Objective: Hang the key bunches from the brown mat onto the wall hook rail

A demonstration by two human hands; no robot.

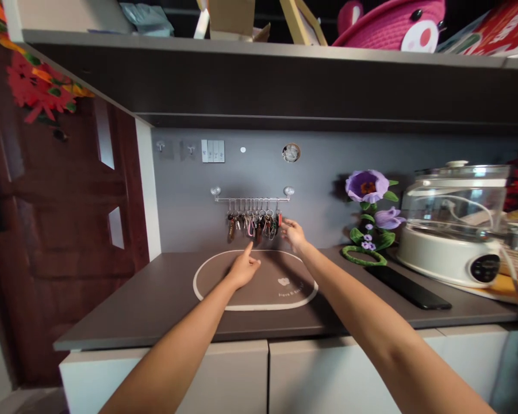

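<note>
A metal hook rail [252, 199] is fixed to the grey wall by two clear suction cups. Several bunches of keys [250, 227] hang in a row from its hooks. My right hand [294, 234] reaches up to the rail's right end, fingers apart, beside a small red item [280, 219] hanging there. Whether the fingertips touch that red item, I cannot tell. Lower and further left, my left hand [244, 269] is over the brown oval mat [215, 292]. Its index finger points up towards the keys, the thumb stands apart, and nothing shows in it.
On the counter's right are a purple flower ornament [368, 187], a black phone [407, 286] and a white appliance with a clear cover [448, 253]. A shelf [259, 80] overhangs the counter. A dark red door [64, 241] is at the left.
</note>
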